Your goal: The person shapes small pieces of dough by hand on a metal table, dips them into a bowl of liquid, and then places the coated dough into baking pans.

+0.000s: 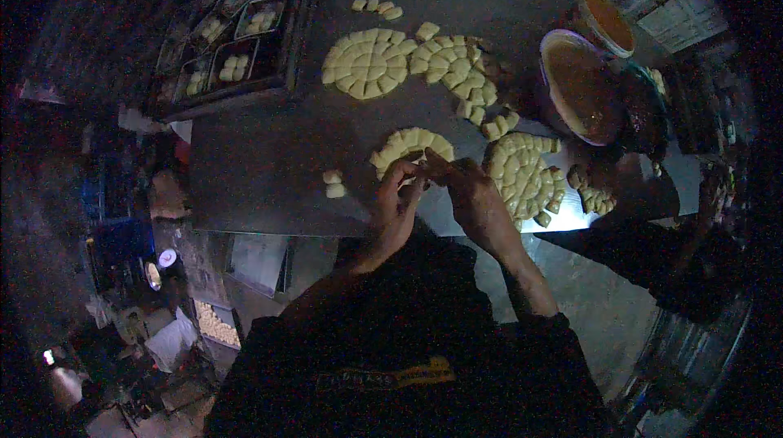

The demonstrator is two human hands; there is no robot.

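My left hand (397, 208) and my right hand (479, 203) meet at the near edge of a round of cut dough (412, 141), close to the table's front edge. Thumbs and fingers of both are drawn together in a pinch. Darkness and the fingers themselves hide what lies between them. The dough round is pale, scored into small wedge-like pieces, and its near part is covered by my hands. Just left of my left hand sit a few loose dough pieces (334, 185). Beside my right hand spreads a larger batch of cut dough (519, 173).
Farther back on the dark table (261, 169) lie a full scored dough round (369, 63) and a broken-up one (451, 67). A compartmented tray (281, 71) with dough pieces stands back left. A wide basin (581, 87) and an orange-brown bucket (608, 22) stand right. A person's arm (701, 218) shows at far right.
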